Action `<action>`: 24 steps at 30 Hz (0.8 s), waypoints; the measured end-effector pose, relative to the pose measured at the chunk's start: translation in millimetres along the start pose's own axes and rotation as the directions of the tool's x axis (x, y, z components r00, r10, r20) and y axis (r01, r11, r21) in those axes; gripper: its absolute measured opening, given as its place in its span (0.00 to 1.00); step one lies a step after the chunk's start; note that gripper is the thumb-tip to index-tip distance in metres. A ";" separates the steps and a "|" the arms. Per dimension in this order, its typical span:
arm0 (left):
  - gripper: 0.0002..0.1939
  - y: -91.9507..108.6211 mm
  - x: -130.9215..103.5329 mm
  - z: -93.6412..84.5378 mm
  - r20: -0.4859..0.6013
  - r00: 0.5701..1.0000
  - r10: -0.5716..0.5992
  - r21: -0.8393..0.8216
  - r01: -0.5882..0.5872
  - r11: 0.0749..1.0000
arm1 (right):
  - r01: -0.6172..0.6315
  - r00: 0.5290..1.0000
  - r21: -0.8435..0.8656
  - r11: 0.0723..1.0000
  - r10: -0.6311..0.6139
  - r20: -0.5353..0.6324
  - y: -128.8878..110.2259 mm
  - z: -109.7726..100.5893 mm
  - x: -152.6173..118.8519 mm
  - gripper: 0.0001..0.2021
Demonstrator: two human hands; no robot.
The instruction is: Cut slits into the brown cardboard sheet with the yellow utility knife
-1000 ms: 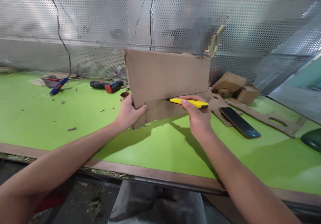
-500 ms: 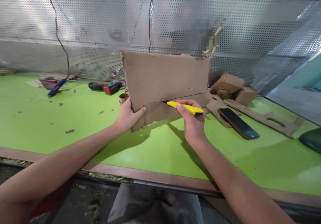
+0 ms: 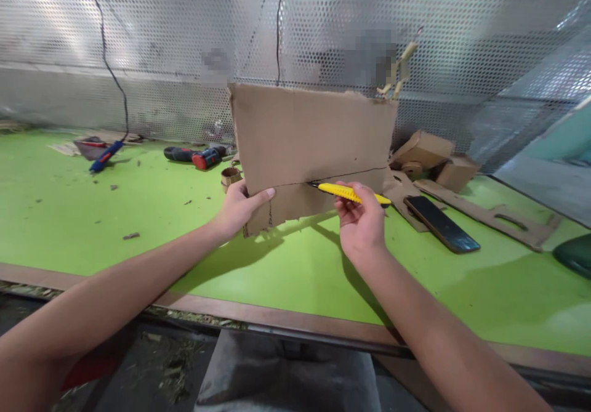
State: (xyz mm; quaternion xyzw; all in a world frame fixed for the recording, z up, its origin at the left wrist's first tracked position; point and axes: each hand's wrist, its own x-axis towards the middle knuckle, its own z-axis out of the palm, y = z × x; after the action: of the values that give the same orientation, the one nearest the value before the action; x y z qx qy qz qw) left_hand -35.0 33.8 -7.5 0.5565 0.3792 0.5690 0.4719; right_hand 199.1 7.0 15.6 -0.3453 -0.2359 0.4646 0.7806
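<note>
A brown cardboard sheet point(image 3: 309, 135) is held up over the green table, tilted slightly. My left hand point(image 3: 242, 206) grips its lower left edge, thumb on the near face and the other fingers behind, mostly hidden. A dark line runs across the sheet's lower part, and a short dotted mark goes down near my left thumb. Between the fingers of my right hand point(image 3: 362, 218) is a yellow utility knife point(image 3: 348, 193), its blade pointing left. The tip meets the dark line near the middle of the sheet.
A cordless drill point(image 3: 198, 156), a blue glue gun point(image 3: 106, 156) and a small cardboard ring point(image 3: 229, 178) lie left of the sheet. To the right are a phone point(image 3: 442, 224), cut cardboard pieces point(image 3: 484, 212) and cardboard boxes point(image 3: 425, 153). Perforated metal point(image 3: 161, 42) stands behind the table.
The knife has shifted slightly right, and my right hand's grip on it has turned, showing more of the palm side. My left hand keeps its hold on the cardboard.
</note>
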 end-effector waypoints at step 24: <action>0.30 -7.7 8.9 -6.1 -0.112 0.992 -0.061 -0.031 0.057 0.998 | 0.109 0.977 0.036 0.993 -0.114 0.180 -14.8 1.2 -16.4 0.15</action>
State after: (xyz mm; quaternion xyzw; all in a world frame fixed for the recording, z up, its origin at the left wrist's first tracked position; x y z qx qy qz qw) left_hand -39.6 45.0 -13.0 0.5054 0.4138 0.5906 0.4739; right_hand 199.1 -12.0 26.8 -0.2777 -0.3192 0.4526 0.7850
